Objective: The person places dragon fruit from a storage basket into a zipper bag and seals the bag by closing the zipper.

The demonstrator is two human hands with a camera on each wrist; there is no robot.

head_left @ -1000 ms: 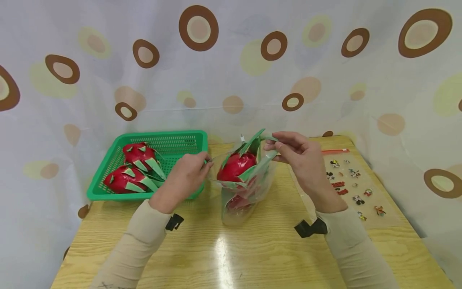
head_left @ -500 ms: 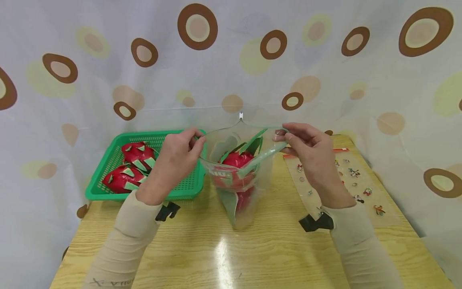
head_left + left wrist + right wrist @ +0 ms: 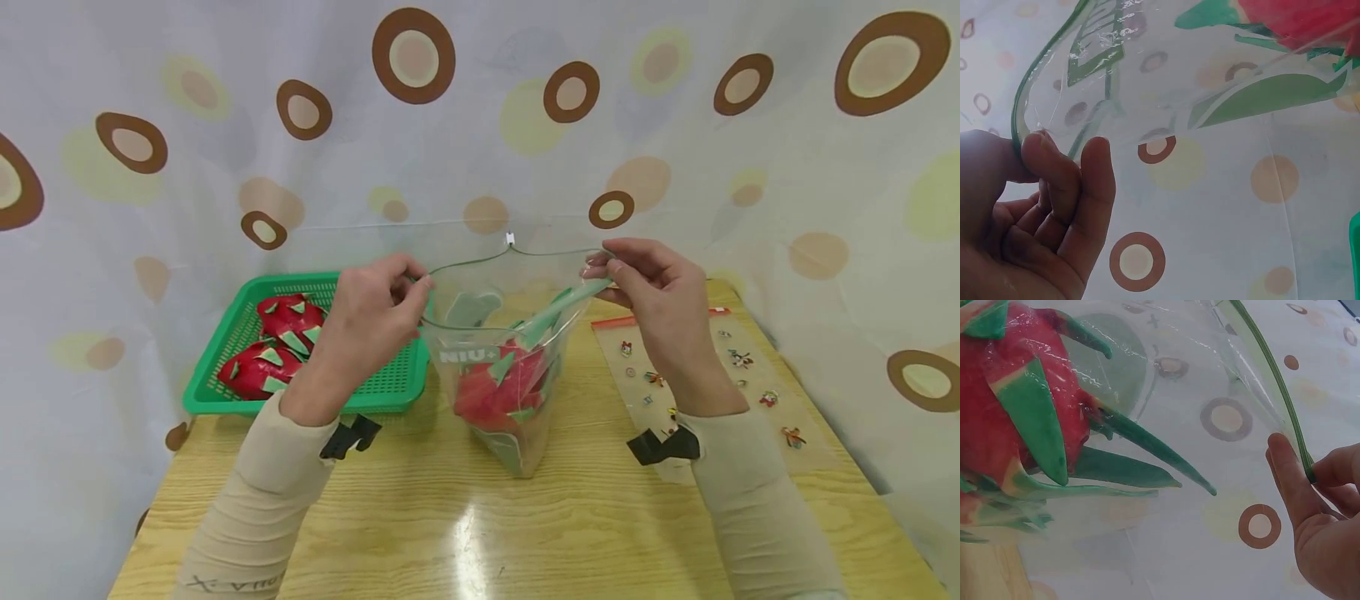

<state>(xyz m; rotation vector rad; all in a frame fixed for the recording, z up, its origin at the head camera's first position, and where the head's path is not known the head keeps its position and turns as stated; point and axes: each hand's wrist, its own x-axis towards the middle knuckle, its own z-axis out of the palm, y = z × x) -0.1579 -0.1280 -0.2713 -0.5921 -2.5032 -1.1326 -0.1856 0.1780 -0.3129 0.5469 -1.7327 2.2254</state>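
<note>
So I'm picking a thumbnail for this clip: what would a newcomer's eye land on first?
First the clear zip bag held up over the middle of the wooden table, with red, green-scaled dragon fruit inside. The left hand and right hand each pinch one end of its open top. At the table's left sits a green basket holding two more dragon fruits.

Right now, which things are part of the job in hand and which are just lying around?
In use:
left hand and right hand, each pinching the bag's rim
clear bag
dragon fruit inside the bag

Lying about:
green basket with two more fruits
sticker sheet
table
</note>
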